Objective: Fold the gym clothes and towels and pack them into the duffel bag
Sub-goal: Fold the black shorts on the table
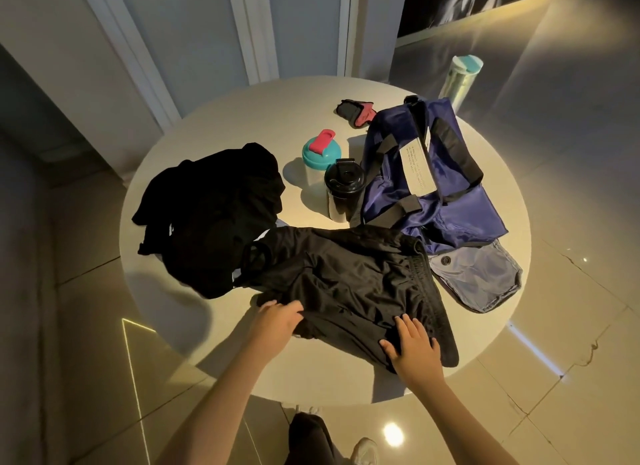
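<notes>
1. Pressing down flat with its fingers spread, the right grip lay on the near corner of the black shorts, just beside the waistband.
2. The left grip pinched the shorts' left edge, fingers curled over the cloth and thumb hidden beneath it.
3. The shorts were thin, slightly shiny and wrinkled, with a ribbed waistband down their right side. They lay unfolded at the near edge of the round pale table, and one corner hung over the rim.
4. A heap of black clothes sat behind and to the left, its near part tucked under the shorts.
5. The duffel bag lay slumped on the table's right side. It was glossy navy with black straps and a white label, and the shorts' far edge touched it.
6. A grey-blue pouch lay just beside the bag's near end.
7. Between heap and bag stood a teal-lidded shaker with a pink flap and a black-lidded cup.
8. Farther back lay black-and-pink gloves, and a tall clear bottle stood beyond the bag.
</notes>
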Demonstrator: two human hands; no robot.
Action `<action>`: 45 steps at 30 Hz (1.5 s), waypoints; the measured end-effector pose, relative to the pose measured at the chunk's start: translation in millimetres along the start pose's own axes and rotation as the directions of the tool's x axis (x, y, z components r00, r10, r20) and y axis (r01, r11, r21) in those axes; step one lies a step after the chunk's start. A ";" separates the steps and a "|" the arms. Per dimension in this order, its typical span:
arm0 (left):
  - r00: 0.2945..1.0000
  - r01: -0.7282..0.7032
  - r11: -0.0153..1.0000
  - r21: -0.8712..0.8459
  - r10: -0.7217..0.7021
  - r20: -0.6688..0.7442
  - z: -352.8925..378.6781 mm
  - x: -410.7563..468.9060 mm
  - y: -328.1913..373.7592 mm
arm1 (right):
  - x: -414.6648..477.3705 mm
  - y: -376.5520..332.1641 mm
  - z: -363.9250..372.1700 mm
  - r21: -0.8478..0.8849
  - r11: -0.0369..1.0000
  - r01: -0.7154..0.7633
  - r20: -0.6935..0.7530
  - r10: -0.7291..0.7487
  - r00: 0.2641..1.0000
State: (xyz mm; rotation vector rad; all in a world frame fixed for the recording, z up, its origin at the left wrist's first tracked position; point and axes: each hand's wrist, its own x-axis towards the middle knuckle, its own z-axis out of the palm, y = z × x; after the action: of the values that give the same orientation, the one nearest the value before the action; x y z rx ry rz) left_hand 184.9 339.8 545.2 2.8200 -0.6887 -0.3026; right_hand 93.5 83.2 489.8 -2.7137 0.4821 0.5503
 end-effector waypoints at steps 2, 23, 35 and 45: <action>0.993 0.067 0.992 -0.108 -0.056 0.103 -11.9 3.0 -2.8 | 0.1 -0.5 -1.4 0.041 0.999 -0.002 -0.006 0.002 1.000; 0.905 0.423 0.900 -0.107 -0.426 -0.007 43.1 -49.9 15.4 | -26.0 23.1 0.8 -0.047 0.993 0.111 0.090 -0.107 0.990; 0.878 0.389 0.904 0.180 -0.423 0.225 26.6 4.9 -24.9 | -12.7 13.6 -21.2 -0.140 0.988 0.065 0.015 -0.063 0.998; 0.940 0.186 0.956 0.228 -0.106 -0.325 -0.7 75.7 -31.9 | 72.3 0.9 -85.0 0.097 0.991 0.090 -0.373 -0.048 0.927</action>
State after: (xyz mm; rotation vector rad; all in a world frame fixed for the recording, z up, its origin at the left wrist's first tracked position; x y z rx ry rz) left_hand 264.5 331.8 526.5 3.0687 -0.4766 0.2223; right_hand 182.4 31.5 533.0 -2.7154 0.4895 -0.0148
